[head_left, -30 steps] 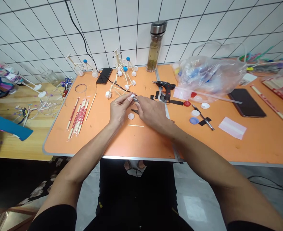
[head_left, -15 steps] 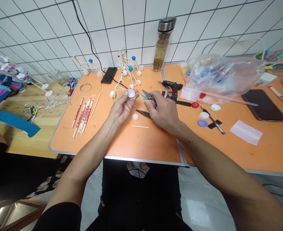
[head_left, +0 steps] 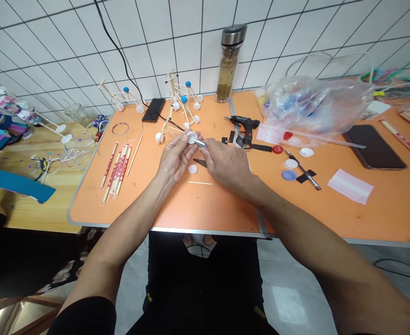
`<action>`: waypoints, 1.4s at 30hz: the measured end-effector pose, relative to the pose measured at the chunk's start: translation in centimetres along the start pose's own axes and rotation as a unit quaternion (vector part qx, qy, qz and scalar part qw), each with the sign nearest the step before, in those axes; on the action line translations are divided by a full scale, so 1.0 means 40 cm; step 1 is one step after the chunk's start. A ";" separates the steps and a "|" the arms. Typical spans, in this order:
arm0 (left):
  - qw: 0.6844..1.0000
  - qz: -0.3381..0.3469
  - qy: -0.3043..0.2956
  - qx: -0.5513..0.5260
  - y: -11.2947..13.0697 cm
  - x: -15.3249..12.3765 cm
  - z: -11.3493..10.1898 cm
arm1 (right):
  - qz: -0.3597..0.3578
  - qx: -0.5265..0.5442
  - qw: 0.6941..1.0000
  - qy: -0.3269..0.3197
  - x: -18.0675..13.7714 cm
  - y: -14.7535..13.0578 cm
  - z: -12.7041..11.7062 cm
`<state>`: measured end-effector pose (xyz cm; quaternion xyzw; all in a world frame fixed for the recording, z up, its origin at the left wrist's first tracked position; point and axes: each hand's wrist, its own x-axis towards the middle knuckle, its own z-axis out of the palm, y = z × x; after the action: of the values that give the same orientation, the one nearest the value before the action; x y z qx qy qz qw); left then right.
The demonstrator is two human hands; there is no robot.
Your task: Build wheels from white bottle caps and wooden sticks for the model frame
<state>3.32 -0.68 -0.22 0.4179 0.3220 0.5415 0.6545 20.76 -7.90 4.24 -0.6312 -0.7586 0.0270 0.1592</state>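
My left hand [head_left: 175,156] pinches a small white bottle cap [head_left: 191,135] between thumb and fingers, its hollow side facing me. Closed around a pair of scissors [head_left: 200,144] is my right hand [head_left: 230,164], which hides most of the handles. The blade tip meets the cap at its inner side or rim; I cannot tell which. A dark pointed blade [head_left: 200,162] pokes out from under the right hand, its other end hidden. Below the hands, another white cap [head_left: 193,169] and a short thin stick [head_left: 200,183] lie on the orange table [head_left: 205,209].
Stick models with white wheels [head_left: 186,107] stand behind my hands. A hot glue gun [head_left: 245,128], glass bottle [head_left: 228,65], craft knife [head_left: 304,172] and clear plastic bag [head_left: 316,109] are on the right. Wrapped sticks [head_left: 119,170] lie left. A person's dark clothing [head_left: 23,256] shows at far left.
The scissors have moved left onto the cap, and their blades look closer together. My right hand has turned and come nearer the left. The whole view has shifted slightly.
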 end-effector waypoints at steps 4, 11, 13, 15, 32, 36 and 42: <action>1.000 -0.002 -0.004 -0.018 -0.001 -0.009 0.009 | 0.004 -0.011 1.000 -0.002 0.002 -0.002 0.002; 0.999 -0.001 0.014 -0.035 -0.001 -0.018 0.022 | 0.010 -0.023 1.000 -0.001 0.004 -0.007 0.002; 0.999 0.015 0.018 -0.023 -0.010 -0.019 0.023 | 0.014 -0.015 1.000 -0.002 0.003 -0.012 0.003; 0.999 0.047 0.022 0.003 -0.019 -0.021 0.025 | 0.024 0.013 1.000 -0.004 0.003 -0.015 0.002; 0.985 0.148 0.043 0.079 -0.031 -0.043 0.031 | 0.029 0.248 0.968 0.042 0.008 0.000 0.015; 0.977 0.180 0.027 0.108 -0.017 -0.055 0.037 | 0.037 0.453 0.888 -0.066 0.018 0.021 -0.003; 0.969 0.211 -0.021 0.131 0.011 -0.044 0.028 | 0.033 0.714 0.659 -0.232 0.042 0.044 -0.014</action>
<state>3.76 -2.62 0.61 0.5697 0.2810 0.6114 0.4719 22.32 -5.99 4.68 -0.3212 -0.4967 0.7118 0.3786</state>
